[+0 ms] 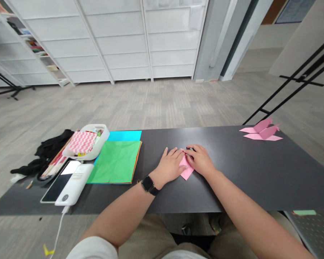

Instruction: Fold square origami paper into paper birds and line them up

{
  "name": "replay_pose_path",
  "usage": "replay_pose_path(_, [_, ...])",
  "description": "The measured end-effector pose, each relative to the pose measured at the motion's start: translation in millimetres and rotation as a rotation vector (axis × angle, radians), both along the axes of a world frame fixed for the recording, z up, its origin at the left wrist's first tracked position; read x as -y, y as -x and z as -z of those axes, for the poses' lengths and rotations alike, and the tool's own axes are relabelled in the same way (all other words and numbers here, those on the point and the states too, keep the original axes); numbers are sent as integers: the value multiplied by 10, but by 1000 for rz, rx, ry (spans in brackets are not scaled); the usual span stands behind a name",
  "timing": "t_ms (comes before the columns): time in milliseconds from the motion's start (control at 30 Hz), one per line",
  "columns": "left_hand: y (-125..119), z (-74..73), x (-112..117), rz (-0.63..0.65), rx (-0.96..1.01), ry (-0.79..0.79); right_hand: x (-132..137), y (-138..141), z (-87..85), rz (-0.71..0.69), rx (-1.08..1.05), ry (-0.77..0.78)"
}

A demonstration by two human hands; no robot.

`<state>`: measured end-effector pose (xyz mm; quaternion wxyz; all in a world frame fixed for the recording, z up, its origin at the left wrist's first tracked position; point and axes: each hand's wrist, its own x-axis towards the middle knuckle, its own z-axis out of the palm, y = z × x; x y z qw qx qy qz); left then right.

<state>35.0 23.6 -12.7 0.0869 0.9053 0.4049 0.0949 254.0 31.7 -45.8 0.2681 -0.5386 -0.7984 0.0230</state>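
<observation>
A small pink folded paper (185,172) lies on the black table (245,172) in front of me, mostly covered by both hands. My left hand (170,165) lies flat on its left part, fingers stretched out and pressing down. My right hand (200,159) rests on its right part, fingers curled down with the tips pressed on the paper's top edge. A dark watch (148,184) sits on my left wrist.
A stack of coloured sheets, green on top (116,162) with blue (125,135) beneath, lies to the left. Beside it are a white tray (90,141) with patterned paper, a phone (59,181), a white power bank (75,184) and black cloth (47,149). Folded pink paper shapes (261,131) sit far right.
</observation>
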Motion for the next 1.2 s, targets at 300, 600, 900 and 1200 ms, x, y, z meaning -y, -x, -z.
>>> replay_pose_path(300, [40, -79, 123, -21, -80, -25, 3, 20, -18, 15, 35, -10])
replay_pose_path(600, [259, -92, 270, -16, -106, -37, 12, 33, -44, 29, 25, 37])
replay_pose_path(900, [264, -145, 229, -19, -85, -51, 10, 25, -15, 31, -10, 18])
replay_pose_path(1200, [129, -368, 42, -28, -75, -11, 22, 25, -68, 33, -22, 58])
